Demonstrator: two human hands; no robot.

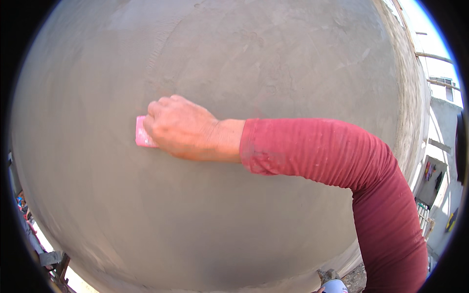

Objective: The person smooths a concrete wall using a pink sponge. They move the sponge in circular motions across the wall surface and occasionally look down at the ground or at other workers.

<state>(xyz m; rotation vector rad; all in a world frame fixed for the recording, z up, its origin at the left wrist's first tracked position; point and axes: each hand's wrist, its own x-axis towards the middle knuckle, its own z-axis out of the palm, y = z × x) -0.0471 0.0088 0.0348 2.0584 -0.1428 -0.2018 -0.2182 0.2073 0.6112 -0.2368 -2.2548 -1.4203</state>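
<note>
My right hand (183, 128), in a dark red sleeve, reaches in from the lower right. Its fingers are curled around a pink block (144, 132) that looks like a sponge and has pale marks on its face. The block lies against a large grey wall of smooth, damp-looking plaster (205, 210), left of the middle of the view. Part of the block is hidden under the hand. Faint trowel marks and patches show in the plaster above. My left hand is out of sight.
The wall's rough edge (408, 73) runs down the right side, with poles and another grey building (442, 127) beyond. A white rounded object (334, 286) and rubble lie at the bottom right. A grey block (50, 258) rests at the lower left.
</note>
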